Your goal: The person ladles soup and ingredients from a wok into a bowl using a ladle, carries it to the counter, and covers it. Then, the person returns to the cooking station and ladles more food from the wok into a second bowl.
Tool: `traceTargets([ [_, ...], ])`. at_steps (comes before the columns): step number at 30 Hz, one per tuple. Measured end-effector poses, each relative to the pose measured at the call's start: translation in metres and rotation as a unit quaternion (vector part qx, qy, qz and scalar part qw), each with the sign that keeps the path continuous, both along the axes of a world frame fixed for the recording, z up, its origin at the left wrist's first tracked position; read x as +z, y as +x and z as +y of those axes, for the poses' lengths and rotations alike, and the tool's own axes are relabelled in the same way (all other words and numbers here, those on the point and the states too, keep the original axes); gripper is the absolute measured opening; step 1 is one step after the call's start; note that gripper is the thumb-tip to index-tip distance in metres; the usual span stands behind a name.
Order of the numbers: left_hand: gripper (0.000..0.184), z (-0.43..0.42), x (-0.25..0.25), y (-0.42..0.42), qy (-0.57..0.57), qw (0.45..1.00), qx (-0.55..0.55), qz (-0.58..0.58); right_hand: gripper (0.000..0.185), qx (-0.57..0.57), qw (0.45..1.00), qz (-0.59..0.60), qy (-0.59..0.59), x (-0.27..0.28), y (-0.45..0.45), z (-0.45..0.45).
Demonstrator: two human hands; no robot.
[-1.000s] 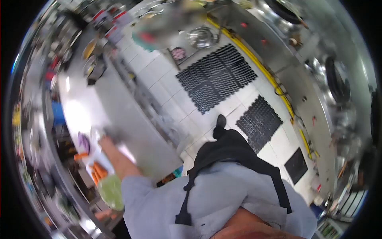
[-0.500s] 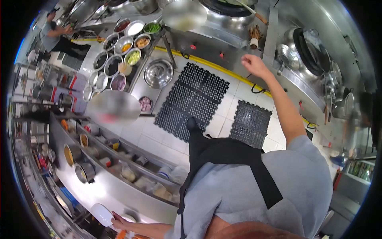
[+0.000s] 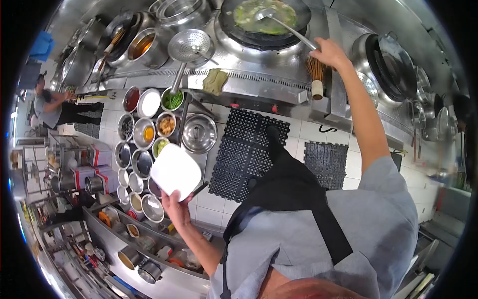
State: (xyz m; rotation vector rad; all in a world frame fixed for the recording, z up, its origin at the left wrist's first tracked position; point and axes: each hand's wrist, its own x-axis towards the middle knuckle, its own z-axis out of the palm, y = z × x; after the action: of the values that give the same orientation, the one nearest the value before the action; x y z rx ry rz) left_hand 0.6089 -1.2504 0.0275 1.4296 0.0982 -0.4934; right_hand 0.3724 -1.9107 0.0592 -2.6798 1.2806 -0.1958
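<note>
My right hand is closed around the handle end of a ladle. The ladle's bowl rests in a wok that holds pale liquid with green pieces. Just below this hand, a bamboo brush stands at the stove's edge. With my left hand I grip a white squarish plate by its near edge. The plate is held over the group of ingredient bowls and covers part of them. A dark handle-like object shows beside the plate; what it belongs to is hidden.
Left of the wok lie a perforated strainer and a cloth. Steel bowls hold chopped greens and other ingredients. A lid sits beside them. Black mats cover floor tiles. A co-worker stands far left.
My left hand has brought the white plate up from the steel counter to the ingredient bowls. My right hand has reached forward and taken hold of the ladle. The view has shifted towards the stove.
</note>
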Motion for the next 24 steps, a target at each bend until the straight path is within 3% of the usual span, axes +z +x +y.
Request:
traceTargets([
  [3,0.041,-0.106,0.001,0.006,0.004,0.998,-0.059,0.03,0.066,0.029,0.994,0.015,0.102,-0.03,0.011,-0.037],
  [5,0.041,-0.158,-0.011,0.009,-0.014,0.995,-0.082,0.058,0.062,0.071,0.988,-0.101,0.094,-0.071,0.006,-0.051],
  [10,0.042,-0.27,0.002,0.02,-0.012,0.992,-0.096,0.087,0.056,-0.01,0.961,-0.222,0.167,-0.063,0.003,-0.032],
  [11,0.042,-0.285,0.005,0.022,-0.018,0.991,-0.094,0.092,0.054,-0.029,0.955,-0.241,0.171,-0.06,-0.002,-0.024],
  [14,0.042,-0.322,0.001,0.043,-0.009,0.99,-0.104,0.098,0.048,-0.104,0.893,-0.233,0.372,-0.013,-0.019,-0.016],
  [17,0.042,-0.362,-0.005,0.066,-0.007,0.991,-0.099,0.094,0.042,-0.163,0.842,-0.243,0.452,0.028,-0.021,-0.01],
  [21,0.04,-0.407,-0.007,0.097,0.005,0.986,-0.139,0.094,0.043,-0.199,0.841,-0.244,0.44,0.024,-0.014,-0.015],
  [24,0.041,-0.43,-0.013,0.123,0.009,0.976,-0.196,0.09,0.038,-0.078,0.923,-0.291,0.24,-0.031,-0.005,-0.012],
])
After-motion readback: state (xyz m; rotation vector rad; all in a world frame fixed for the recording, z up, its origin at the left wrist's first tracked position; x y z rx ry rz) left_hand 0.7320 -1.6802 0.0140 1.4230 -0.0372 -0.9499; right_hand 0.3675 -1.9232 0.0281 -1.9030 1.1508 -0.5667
